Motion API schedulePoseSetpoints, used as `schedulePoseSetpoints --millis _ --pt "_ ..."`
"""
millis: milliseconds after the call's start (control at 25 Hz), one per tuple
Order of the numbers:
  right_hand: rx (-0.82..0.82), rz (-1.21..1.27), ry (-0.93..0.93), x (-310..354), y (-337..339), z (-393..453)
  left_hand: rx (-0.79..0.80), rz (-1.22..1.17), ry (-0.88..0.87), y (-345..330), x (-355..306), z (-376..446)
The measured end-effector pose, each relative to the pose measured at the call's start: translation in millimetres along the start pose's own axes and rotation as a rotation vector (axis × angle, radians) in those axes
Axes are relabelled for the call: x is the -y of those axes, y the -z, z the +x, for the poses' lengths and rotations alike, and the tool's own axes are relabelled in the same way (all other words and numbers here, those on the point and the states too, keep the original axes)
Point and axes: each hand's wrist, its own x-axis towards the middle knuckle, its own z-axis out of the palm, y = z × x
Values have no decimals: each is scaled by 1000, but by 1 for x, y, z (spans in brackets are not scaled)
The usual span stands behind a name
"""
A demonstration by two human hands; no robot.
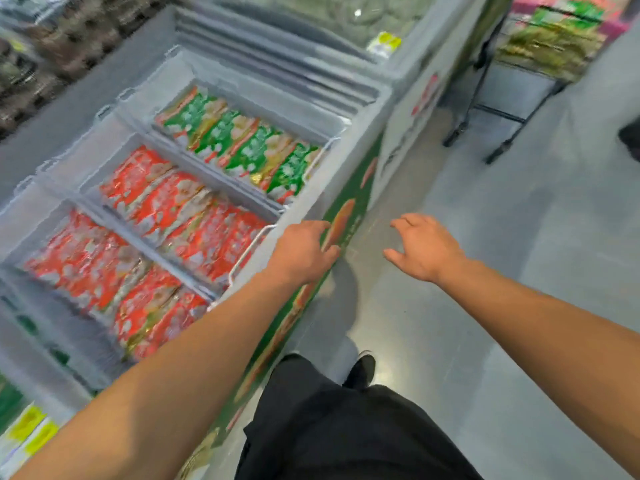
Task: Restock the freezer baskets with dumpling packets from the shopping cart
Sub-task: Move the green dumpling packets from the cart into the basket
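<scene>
An open chest freezer (349, 161) fills the left half of the view. Its far basket holds green dumpling packets (239, 143). The two nearer baskets hold red dumpling packets (180, 209) in rows. My left hand (304, 251) hovers over the freezer's front rim, fingers loosely apart, holding nothing. My right hand (422, 247) is out over the floor to the right of the freezer, fingers spread and empty. The shopping cart (540, 53) stands at the top right, loaded with green packets. The whole view is motion-blurred.
A second freezer with a closed glass lid (329, 15) stands behind the open one. Grey shop floor (502, 237) runs between the freezer and the cart. Shelves of dark goods (41, 46) line the top left. My dark trousers and one shoe (362, 368) show below.
</scene>
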Motion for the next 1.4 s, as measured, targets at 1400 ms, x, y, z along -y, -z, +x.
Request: schedulePoseSetpoints --millis 1400 --pt "-24 314 -576 -590 217 351 240 128 -345 -7 -419 701"
